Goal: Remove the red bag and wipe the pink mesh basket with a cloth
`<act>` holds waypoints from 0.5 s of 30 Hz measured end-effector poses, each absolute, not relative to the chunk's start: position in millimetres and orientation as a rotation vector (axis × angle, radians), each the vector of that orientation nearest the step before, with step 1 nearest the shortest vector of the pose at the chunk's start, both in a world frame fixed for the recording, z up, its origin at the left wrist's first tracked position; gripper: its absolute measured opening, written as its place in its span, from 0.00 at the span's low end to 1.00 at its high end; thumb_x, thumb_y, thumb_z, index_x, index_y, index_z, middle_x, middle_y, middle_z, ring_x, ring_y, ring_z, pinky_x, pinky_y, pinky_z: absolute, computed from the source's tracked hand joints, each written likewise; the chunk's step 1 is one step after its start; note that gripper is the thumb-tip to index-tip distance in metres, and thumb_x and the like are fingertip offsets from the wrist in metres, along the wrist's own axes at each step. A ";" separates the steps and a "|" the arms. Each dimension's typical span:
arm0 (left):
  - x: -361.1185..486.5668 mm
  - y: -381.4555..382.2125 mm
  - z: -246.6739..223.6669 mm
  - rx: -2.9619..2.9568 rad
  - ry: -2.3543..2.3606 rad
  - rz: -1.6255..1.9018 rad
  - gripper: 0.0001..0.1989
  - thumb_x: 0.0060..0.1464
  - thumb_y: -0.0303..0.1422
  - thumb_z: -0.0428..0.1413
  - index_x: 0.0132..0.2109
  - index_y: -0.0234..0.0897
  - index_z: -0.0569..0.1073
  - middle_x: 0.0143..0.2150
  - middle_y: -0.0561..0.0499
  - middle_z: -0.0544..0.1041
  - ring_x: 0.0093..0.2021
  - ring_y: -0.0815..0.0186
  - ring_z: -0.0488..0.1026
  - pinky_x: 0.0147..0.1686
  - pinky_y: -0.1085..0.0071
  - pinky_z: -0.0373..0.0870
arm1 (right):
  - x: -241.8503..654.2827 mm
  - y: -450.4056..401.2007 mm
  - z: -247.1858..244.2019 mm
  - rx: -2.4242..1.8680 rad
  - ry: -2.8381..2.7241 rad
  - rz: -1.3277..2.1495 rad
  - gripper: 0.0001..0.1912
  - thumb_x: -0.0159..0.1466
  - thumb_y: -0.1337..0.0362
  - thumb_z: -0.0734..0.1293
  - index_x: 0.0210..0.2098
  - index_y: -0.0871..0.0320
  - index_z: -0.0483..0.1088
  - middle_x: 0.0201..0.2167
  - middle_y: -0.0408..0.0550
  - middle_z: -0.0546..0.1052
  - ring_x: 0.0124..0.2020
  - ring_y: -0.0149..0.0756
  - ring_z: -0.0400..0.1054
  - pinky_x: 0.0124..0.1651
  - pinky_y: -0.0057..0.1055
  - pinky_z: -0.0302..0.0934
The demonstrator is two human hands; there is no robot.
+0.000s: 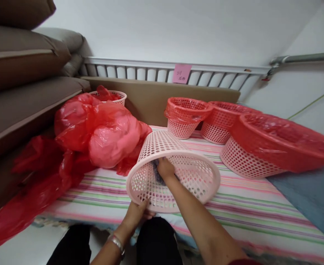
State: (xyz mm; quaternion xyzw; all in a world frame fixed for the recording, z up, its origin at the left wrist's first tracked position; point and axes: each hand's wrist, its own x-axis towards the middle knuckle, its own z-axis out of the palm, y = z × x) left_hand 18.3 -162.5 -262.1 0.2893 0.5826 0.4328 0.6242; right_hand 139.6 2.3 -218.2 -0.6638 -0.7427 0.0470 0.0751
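Two black knees point(159, 243) are nearest. Beyond them the basket point(162, 141) lies tilted on the striped sheet point(250, 206). The left grip point(137, 213) holds its lower rim and should keep it steady; the right grip point(166, 168), closed on one dark cloth point(158, 178) inside, should probably rub lightly, all round. Baskets: five, this one, three lined point(181, 129), one behind point(122, 96) the red bags point(115, 136), which I cannot count.

Head-worn view, forward and down
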 end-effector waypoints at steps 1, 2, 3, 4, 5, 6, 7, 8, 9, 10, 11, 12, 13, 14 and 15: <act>19.6 -163.2 -262.1 0.670 1.340 0.999 0.22 0.52 0.40 0.57 0.49 0.30 0.65 0.24 0.46 0.79 0.25 0.59 0.79 0.22 0.71 0.72 | 141.0 -12.2 -217.3 -2.007 -2.239 0.145 0.21 0.66 0.67 0.52 0.56 0.55 0.64 0.44 0.57 0.72 0.44 0.45 0.69 0.43 0.36 0.60; 20.0 -163.5 -262.0 0.681 1.338 1.003 0.23 0.51 0.41 0.58 0.50 0.31 0.65 0.26 0.46 0.79 0.25 0.59 0.79 0.22 0.70 0.72 | 142.6 -28.6 -217.3 -2.008 -2.255 0.142 0.19 0.65 0.67 0.53 0.53 0.55 0.66 0.43 0.56 0.72 0.42 0.45 0.69 0.41 0.35 0.60; 19.7 -163.6 -262.0 0.695 1.332 1.009 0.25 0.50 0.41 0.58 0.51 0.31 0.65 0.27 0.45 0.80 0.24 0.59 0.79 0.21 0.70 0.72 | 144.6 -46.5 -218.3 -2.000 -2.273 0.131 0.18 0.65 0.66 0.54 0.51 0.54 0.68 0.42 0.55 0.72 0.41 0.44 0.69 0.41 0.35 0.60; 19.2 -163.6 -262.4 0.705 1.328 1.019 0.26 0.50 0.42 0.59 0.51 0.32 0.64 0.30 0.45 0.80 0.24 0.59 0.78 0.21 0.70 0.72 | 147.0 -65.3 -220.1 -1.979 -2.296 0.115 0.17 0.64 0.66 0.56 0.50 0.54 0.68 0.42 0.54 0.72 0.41 0.43 0.69 0.41 0.34 0.60; 18.7 -163.5 -263.3 0.711 1.327 1.031 0.27 0.49 0.42 0.59 0.52 0.33 0.64 0.31 0.45 0.80 0.23 0.59 0.78 0.21 0.69 0.72 | 149.9 -84.2 -222.6 -1.940 -2.326 0.084 0.17 0.63 0.66 0.57 0.50 0.53 0.67 0.43 0.53 0.71 0.41 0.42 0.69 0.41 0.33 0.60; 18.3 -163.3 -264.5 0.712 1.330 1.041 0.28 0.48 0.43 0.59 0.52 0.33 0.64 0.32 0.46 0.80 0.23 0.60 0.78 0.21 0.69 0.72 | 153.2 -102.3 -225.5 -1.913 -2.359 0.072 0.18 0.61 0.67 0.59 0.50 0.52 0.66 0.44 0.53 0.71 0.42 0.42 0.69 0.41 0.32 0.60; 18.2 -163.1 -266.0 0.710 1.337 1.048 0.29 0.48 0.44 0.59 0.53 0.33 0.64 0.32 0.46 0.80 0.22 0.60 0.78 0.21 0.69 0.72 | 156.8 -118.9 -228.5 -1.895 -2.387 0.069 0.18 0.60 0.66 0.61 0.50 0.51 0.66 0.45 0.52 0.70 0.43 0.42 0.68 0.41 0.32 0.60; 18.1 -162.8 -267.6 0.706 1.345 1.050 0.29 0.47 0.44 0.60 0.53 0.33 0.64 0.31 0.47 0.80 0.22 0.60 0.77 0.21 0.69 0.72 | 160.2 -133.0 -231.3 -1.888 -2.406 0.072 0.19 0.58 0.66 0.63 0.50 0.50 0.66 0.47 0.52 0.69 0.43 0.42 0.68 0.41 0.32 0.60; 18.2 -162.5 -269.1 0.701 1.353 1.047 0.30 0.47 0.44 0.60 0.53 0.33 0.64 0.29 0.48 0.79 0.21 0.61 0.77 0.21 0.69 0.71 | 163.3 -144.1 -233.6 -1.889 -2.417 0.084 0.20 0.57 0.66 0.64 0.49 0.50 0.66 0.48 0.52 0.69 0.44 0.43 0.68 0.41 0.32 0.60; 18.3 -162.2 -270.3 0.700 1.357 1.041 0.30 0.47 0.45 0.60 0.53 0.33 0.64 0.28 0.49 0.79 0.21 0.61 0.76 0.21 0.69 0.71 | 165.6 -151.5 -235.4 -1.887 -2.420 0.091 0.20 0.56 0.66 0.65 0.49 0.49 0.66 0.50 0.53 0.68 0.45 0.43 0.68 0.42 0.32 0.60; 18.4 -161.9 -271.2 0.703 1.355 1.036 0.30 0.47 0.45 0.60 0.53 0.33 0.64 0.27 0.50 0.79 0.20 0.61 0.76 0.21 0.69 0.71 | 167.0 -155.0 -236.5 -1.885 -2.419 0.091 0.20 0.56 0.66 0.66 0.49 0.49 0.66 0.50 0.53 0.68 0.45 0.43 0.68 0.42 0.32 0.61; 18.4 -161.7 -271.9 0.705 1.353 1.034 0.29 0.47 0.44 0.60 0.52 0.33 0.65 0.28 0.50 0.79 0.21 0.61 0.76 0.21 0.69 0.71 | 167.4 -154.6 -237.0 -1.878 -2.418 0.086 0.20 0.56 0.67 0.66 0.48 0.50 0.66 0.49 0.53 0.68 0.45 0.43 0.68 0.41 0.32 0.61; 18.4 -161.6 -272.2 0.709 1.350 1.033 0.28 0.47 0.44 0.60 0.52 0.33 0.65 0.30 0.49 0.79 0.21 0.62 0.77 0.21 0.69 0.71 | 166.6 -150.3 -236.9 -1.869 -2.417 0.076 0.20 0.56 0.67 0.65 0.48 0.50 0.66 0.48 0.53 0.69 0.45 0.43 0.68 0.41 0.32 0.61; 18.4 -161.6 -272.3 0.713 1.344 1.036 0.28 0.48 0.43 0.60 0.52 0.34 0.65 0.31 0.48 0.80 0.22 0.61 0.77 0.21 0.69 0.72 | 164.8 -142.6 -236.4 -1.867 -2.411 0.066 0.20 0.57 0.67 0.65 0.49 0.51 0.66 0.47 0.53 0.70 0.44 0.43 0.68 0.41 0.32 0.61; 18.5 -161.6 -272.2 0.714 1.338 1.038 0.27 0.48 0.43 0.59 0.52 0.33 0.65 0.32 0.47 0.80 0.23 0.61 0.78 0.22 0.69 0.72 | 162.3 -132.0 -235.5 -1.875 -2.398 0.056 0.20 0.57 0.67 0.64 0.49 0.52 0.66 0.45 0.53 0.70 0.42 0.43 0.69 0.40 0.32 0.61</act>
